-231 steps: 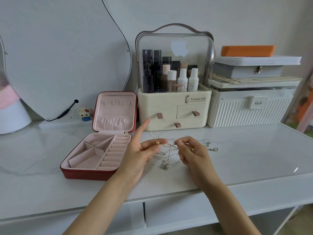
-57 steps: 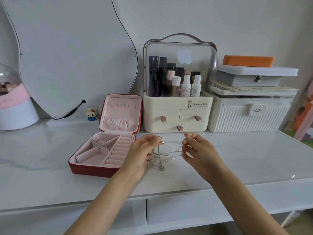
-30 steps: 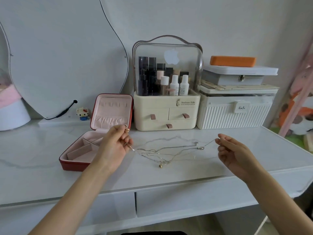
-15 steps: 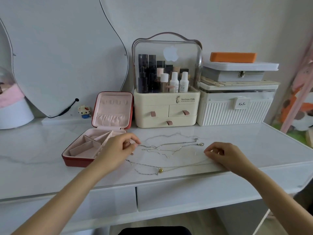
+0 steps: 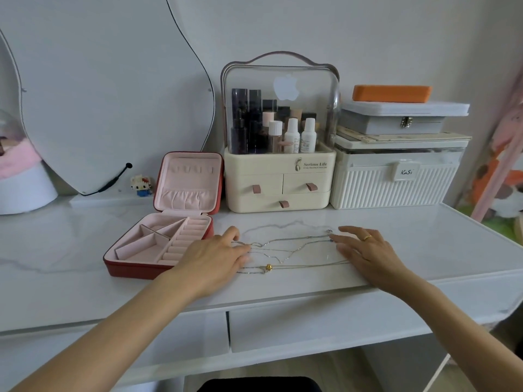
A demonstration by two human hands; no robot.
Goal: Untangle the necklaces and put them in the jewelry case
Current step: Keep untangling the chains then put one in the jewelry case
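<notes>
Several thin silver necklaces (image 5: 285, 251) lie stretched out side by side on the white marble tabletop (image 5: 424, 250); the nearest chain carries a small gold bead (image 5: 268, 268). My left hand (image 5: 218, 257) rests flat at their left ends, fingers spread and touching the chains. My right hand (image 5: 365, 251), wearing a gold ring, lies flat at their right ends with fingers spread. The red jewelry case (image 5: 158, 246) stands open to the left of my left hand, its pink compartments bare and its lid upright.
A cream cosmetics organiser (image 5: 278, 183) with bottles under a clear cover stands behind the necklaces. A white ribbed storage box (image 5: 393, 182) with stacked boxes sits at back right. A curved mirror (image 5: 107, 91) leans at back left beside a small toy figure (image 5: 140, 185).
The tangled bundle held between both hands was pulled apart sideways and laid on the table. Both hands have let go of the chain ends and now lie flat on them.
</notes>
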